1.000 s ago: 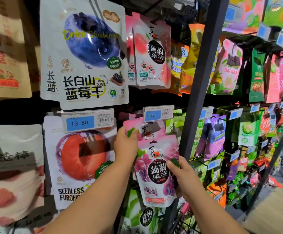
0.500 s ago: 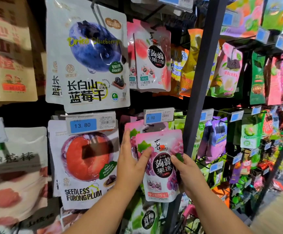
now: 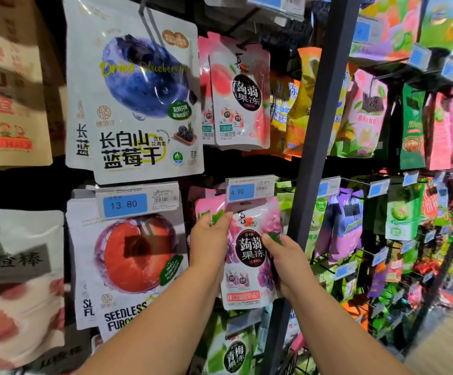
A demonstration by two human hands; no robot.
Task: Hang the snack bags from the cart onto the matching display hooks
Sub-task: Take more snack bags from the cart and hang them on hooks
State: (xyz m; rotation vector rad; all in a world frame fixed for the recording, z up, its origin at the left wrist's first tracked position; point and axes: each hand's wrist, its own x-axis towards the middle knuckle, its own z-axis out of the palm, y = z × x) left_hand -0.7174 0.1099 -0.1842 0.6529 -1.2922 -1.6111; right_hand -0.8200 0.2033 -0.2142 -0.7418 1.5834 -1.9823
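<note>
Pinching the sides of the grape jelly bag (image 3: pixel 249 255), left hand (image 3: pixel 210 242) and right hand (image 3: pixel 284 255) hold it upright — its top above them, behind the price tag (image 3: pixel 249 189).

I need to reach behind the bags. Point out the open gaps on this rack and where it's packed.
One dark gap runs between the peach jelly bags and the 4.90 price tag. Another lies left, below the brown bag, above the white bag. Right of the dark post, packets overlap tightly.

A pink-purple grape jelly bag (image 3: pixel 249 255) hangs upright under the 4.90 price tag (image 3: pixel 249 189).
</note>
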